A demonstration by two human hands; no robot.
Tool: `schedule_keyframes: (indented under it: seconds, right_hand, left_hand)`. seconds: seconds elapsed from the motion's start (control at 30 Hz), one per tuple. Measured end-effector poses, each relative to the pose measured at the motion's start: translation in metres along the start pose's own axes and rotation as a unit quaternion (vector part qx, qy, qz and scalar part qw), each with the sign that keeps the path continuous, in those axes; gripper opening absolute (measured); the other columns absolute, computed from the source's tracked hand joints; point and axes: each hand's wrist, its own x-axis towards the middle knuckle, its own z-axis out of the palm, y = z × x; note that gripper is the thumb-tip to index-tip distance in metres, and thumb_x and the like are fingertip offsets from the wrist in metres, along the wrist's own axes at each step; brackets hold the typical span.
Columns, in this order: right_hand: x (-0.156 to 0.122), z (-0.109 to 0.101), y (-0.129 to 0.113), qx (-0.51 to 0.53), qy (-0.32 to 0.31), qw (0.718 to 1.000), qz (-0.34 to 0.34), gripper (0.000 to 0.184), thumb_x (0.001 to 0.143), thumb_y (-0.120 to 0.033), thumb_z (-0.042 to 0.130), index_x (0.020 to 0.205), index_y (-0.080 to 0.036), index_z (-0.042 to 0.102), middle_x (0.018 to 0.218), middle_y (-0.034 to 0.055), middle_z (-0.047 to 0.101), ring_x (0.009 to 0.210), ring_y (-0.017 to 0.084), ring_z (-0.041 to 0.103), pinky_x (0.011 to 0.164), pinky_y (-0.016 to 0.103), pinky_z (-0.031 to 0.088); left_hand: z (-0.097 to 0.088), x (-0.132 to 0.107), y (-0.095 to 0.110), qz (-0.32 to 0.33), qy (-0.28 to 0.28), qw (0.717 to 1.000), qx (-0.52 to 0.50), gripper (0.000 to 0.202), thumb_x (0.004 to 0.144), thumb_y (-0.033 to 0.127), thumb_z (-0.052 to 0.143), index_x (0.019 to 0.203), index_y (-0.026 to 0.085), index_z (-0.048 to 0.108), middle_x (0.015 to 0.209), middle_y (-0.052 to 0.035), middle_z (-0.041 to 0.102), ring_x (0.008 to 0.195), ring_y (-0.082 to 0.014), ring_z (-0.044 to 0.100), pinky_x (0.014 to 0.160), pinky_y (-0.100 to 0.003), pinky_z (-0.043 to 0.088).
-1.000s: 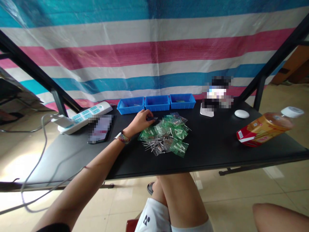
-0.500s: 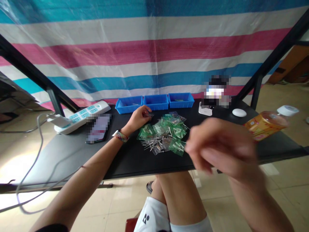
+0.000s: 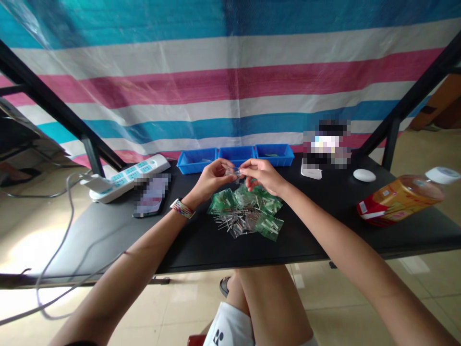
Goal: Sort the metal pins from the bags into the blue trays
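While both hands meet over the far edge of the heap, one small clear plastic packet [image 3: 235, 173] is pinched between them, just past the heap toward twelve o'clock. The left hand [image 3: 213, 179] has thumb and fingers clamped on the packet's nine o'clock side; the right hand [image 3: 265, 176] grips its three o'clock side, thumb and forefinger together. What lies inside the packet is too small to tell.

Taking the heap as the clock's centre, one loose pile of green-tinted and clear plastic packets with thin silvery metal pins [image 3: 248, 211] sits on the black table [image 3: 216, 252]. The packets overlap too much for an exact count; one flat green packet [image 3: 269, 225] lies at the pile's four o'clock edge.

Three open blue rectangular plastic bins stand in a row beyond the heap: the first bin [image 3: 197, 161] between ten and eleven o'clock, the second bin [image 3: 236, 153] near twelve, the third bin [image 3: 275, 155] at one. Small pieces show in the first and third; the hands partly cover the second.

At nine o'clock lies one dark-edged phone [image 3: 151, 194], its screen pixelated, and just beyond it one long white power strip with pale blue sockets [image 3: 131, 175]. One white rounded pad [image 3: 311, 171] rests at two o'clock, one smooth white oval object [image 3: 364, 175] between two and three, and one white-capped bottle of amber drink with a red-and-yellow label [image 3: 399, 199] at three.
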Motion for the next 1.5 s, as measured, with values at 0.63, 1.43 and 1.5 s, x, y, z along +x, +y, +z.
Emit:
schedule_keyframes:
  seconds: [0.63,1.43,1.5]
  right_hand:
    - [-0.016,0.008,0.019,-0.311,0.11,0.865,-0.378,0.01,0.101,-0.025,0.068,0.095,-0.024,0.076,0.104,0.0074,0.072,0.099,0.023,0.072,0.093,0.042,0.062]
    - [-0.012,0.004,0.023,-0.029,0.109,0.988,-0.103,0.033,0.08,-0.046,0.082,0.099,-0.022,0.07,0.076,0.0006,0.072,0.057,0.018,0.069,0.058,0.034,0.063]
    - [-0.012,0.002,0.021,-0.029,0.121,0.987,-0.103,0.039,0.081,-0.048,0.079,0.109,-0.022,0.071,0.083,0.0021,0.075,0.059,0.017,0.069,0.059,0.033,0.062]
  left_hand:
    - [0.004,-0.006,0.003,-0.085,-0.009,0.996,-0.004,0.054,0.086,0.068,0.074,0.08,0.014,0.07,0.079,-0.009,0.075,0.059,-0.0144,0.066,0.052,-0.024,0.046]
    - [-0.002,-0.004,-0.004,-0.002,-0.001,1.0,0.015,0.033,0.082,0.039,0.087,0.095,0.016,0.066,0.075,0.0005,0.066,0.065,-0.013,0.068,0.056,-0.022,0.053]
    - [-0.01,0.001,-0.008,0.018,0.068,0.997,0.013,0.032,0.081,0.039,0.087,0.093,0.017,0.067,0.074,0.0012,0.065,0.062,-0.0125,0.066,0.055,-0.022,0.052]
